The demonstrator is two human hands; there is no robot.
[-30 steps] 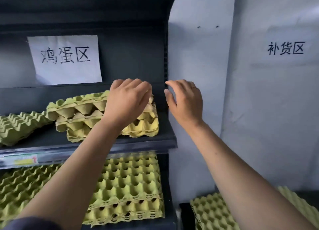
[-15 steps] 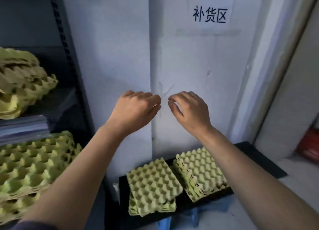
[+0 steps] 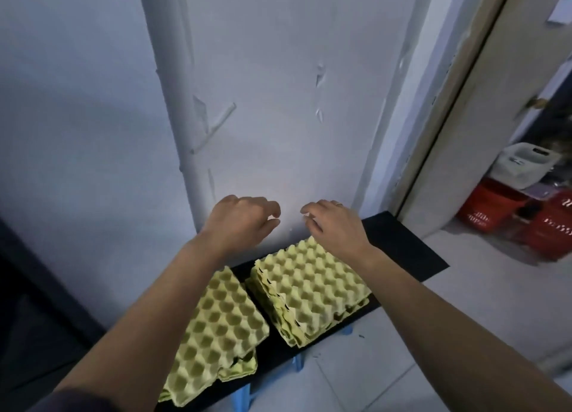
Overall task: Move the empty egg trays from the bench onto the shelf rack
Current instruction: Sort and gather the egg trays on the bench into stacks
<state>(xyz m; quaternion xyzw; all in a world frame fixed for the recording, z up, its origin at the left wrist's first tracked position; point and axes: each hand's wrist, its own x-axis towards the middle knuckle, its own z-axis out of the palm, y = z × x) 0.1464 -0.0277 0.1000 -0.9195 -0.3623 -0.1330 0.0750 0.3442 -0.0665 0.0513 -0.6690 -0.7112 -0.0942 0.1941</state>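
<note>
On your left, the left stack of egg trays (image 3: 216, 328) lies hollows-up on the black desk (image 3: 402, 247), and your left hand (image 3: 240, 226) hangs in the air past its far end, fingers loosely curled and holding nothing. Just beside it sits the right stack of egg trays (image 3: 309, 288), bumps-up, with your right hand (image 3: 335, 226) over its far edge, also relaxed and empty, near the other hand but apart. Farther right, red baskets (image 3: 483, 209) stand on the floor.
</note>
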